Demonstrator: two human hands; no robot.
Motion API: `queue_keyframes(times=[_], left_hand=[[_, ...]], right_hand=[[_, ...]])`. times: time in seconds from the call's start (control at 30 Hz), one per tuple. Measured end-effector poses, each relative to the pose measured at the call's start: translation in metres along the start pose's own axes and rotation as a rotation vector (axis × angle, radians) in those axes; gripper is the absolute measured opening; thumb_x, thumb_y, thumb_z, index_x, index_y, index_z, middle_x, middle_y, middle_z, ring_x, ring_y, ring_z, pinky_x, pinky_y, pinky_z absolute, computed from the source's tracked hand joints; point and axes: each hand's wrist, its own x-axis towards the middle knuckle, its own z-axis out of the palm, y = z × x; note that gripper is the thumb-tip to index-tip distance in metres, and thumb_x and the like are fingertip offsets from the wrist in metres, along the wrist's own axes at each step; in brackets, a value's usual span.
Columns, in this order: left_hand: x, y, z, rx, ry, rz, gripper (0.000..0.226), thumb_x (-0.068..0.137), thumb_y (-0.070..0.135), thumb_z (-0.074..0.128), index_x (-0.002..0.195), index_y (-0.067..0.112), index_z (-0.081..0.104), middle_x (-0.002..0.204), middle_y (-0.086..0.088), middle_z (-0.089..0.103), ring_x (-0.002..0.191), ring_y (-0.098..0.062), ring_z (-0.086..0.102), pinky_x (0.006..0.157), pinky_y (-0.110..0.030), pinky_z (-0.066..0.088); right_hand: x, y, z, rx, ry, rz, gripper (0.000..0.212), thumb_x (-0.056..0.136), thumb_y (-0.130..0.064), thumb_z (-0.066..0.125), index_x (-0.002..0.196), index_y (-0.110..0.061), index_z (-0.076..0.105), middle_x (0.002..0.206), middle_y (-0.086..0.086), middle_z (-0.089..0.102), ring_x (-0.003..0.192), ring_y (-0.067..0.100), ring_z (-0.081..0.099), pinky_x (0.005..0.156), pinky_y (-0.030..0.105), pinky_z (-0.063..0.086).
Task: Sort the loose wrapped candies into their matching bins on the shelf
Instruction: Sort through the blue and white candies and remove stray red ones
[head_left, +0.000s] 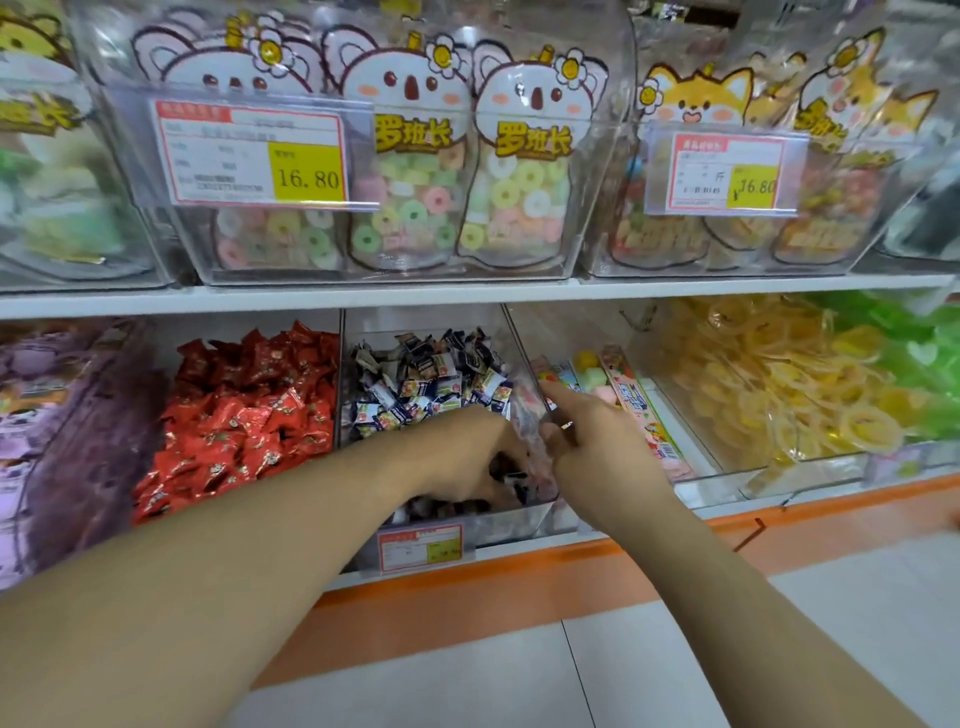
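We have both hands down in the middle bin (519, 514) on the lower shelf (363, 299), because that is where the mixed pile sits. Our left hand (467, 457) is curled into the navy-and-white wrapped candies (431, 379), fingers bent around a few dark pieces near the front wall, apparently scooping them together. Our right hand (587, 431) reaches over the bin's right divider with the forefinger stretched out; whether the tucked fingers pinch a pale, pinkish wrapper we cannot tell. The candies are small, glossy twists, heaped loosely. Just left lies the bin of red wrapped candies (244, 415), a plain match for any red strays. To the right, boxed sweets (644, 410) lean in a clear tray.
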Motion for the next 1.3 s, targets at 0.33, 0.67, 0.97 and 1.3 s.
queue_keyframes(times=[0.33, 0.67, 0.97, 1.3], left_hand=[[-0.025, -0.021, -0.022, 0.282, 0.325, -0.23, 0.034, 0.093, 0.028, 0.075, 0.126, 0.03, 0.071, 0.132, 0.003, 0.066, 0.123, -0.026, 0.059, 0.108, -0.046, 0.047], [-0.012, -0.005, 0.002, 0.017, -0.023, 0.108, 0.044, 0.093, 0.034, 0.074, 0.133, 0.047, 0.063, 0.144, 0.023, 0.05, 0.13, -0.011, 0.048, 0.111, -0.04, 0.042], [0.004, -0.027, 0.007, 0.223, 0.059, 0.08, 0.021, 0.084, 0.028, 0.084, 0.103, 0.031, 0.076, 0.11, 0.012, 0.062, 0.108, -0.014, 0.06, 0.088, -0.04, 0.056], [-0.005, -0.038, -0.011, 0.266, 0.283, -0.048, 0.035, 0.075, -0.006, 0.076, 0.09, 0.026, 0.077, 0.098, 0.006, 0.067, 0.102, -0.021, 0.063, 0.086, -0.041, 0.056]], right_hand=[[-0.002, 0.0, 0.002, 0.012, -0.006, 0.01, 0.032, 0.102, -0.009, 0.048, 0.131, -0.015, 0.059, 0.101, 0.006, 0.066, 0.077, 0.021, 0.061, 0.068, 0.042, 0.054], [-0.001, 0.002, 0.005, -0.004, 0.022, -0.014, 0.036, 0.098, -0.01, 0.049, 0.131, -0.02, 0.06, 0.089, 0.0, 0.065, 0.075, 0.02, 0.059, 0.068, 0.044, 0.054], [0.0, 0.009, 0.009, 0.028, 0.023, -0.008, 0.047, 0.104, -0.017, 0.05, 0.15, -0.029, 0.05, 0.103, -0.002, 0.069, 0.084, 0.014, 0.062, 0.076, 0.037, 0.054], [0.002, 0.011, 0.01, 0.042, 0.018, -0.002, 0.051, 0.104, -0.02, 0.052, 0.154, -0.031, 0.046, 0.105, -0.004, 0.07, 0.081, 0.011, 0.065, 0.076, 0.035, 0.057]])
